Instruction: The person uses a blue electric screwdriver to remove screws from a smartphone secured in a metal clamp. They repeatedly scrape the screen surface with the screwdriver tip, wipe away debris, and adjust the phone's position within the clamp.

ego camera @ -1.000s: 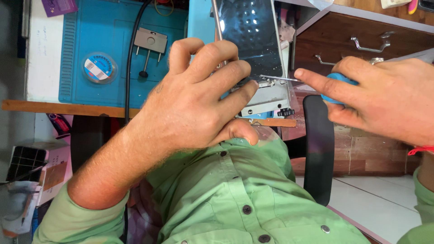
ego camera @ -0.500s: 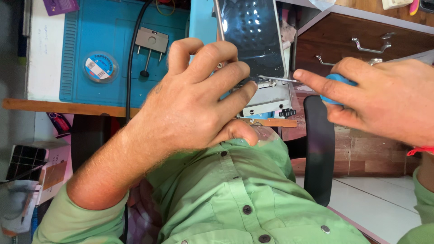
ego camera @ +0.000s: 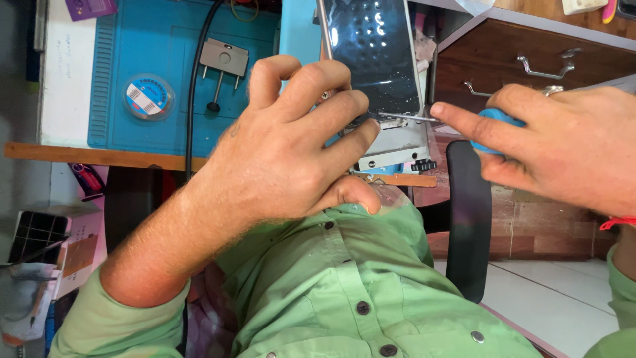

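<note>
The left hand (ego camera: 291, 146) lies over the lower part of a phone (ego camera: 374, 59), fingers spread and curled across its edge, pressing it in place; the thumb tucks under toward the green shirt (ego camera: 344, 292). The phone, dark glass up and catching spots of light, sits in a metal holder (ego camera: 397, 149) at the front edge of the counter (ego camera: 86, 154), just beside a blue mat (ego camera: 159, 40).

The right hand (ego camera: 556, 146) is clenched around a screwdriver (ego camera: 493, 122) with a blue handle. Its forefinger stretches along the thin steel shaft, and the tip meets the phone's lower end right by the left fingertips. The two hands are near each other, the shaft bridging the gap between them.

On the mat lie a round blue-and-white tape roll (ego camera: 149, 96), a small grey metal plate (ego camera: 224, 59) with two prongs, and a black cable (ego camera: 194, 86) running across toward the counter's wooden edge. To the right stands a brown drawer (ego camera: 530, 46) with metal handles. A black chair back (ego camera: 467, 219) shows below the right hand, over a pale tiled floor (ego camera: 563, 305).
</note>
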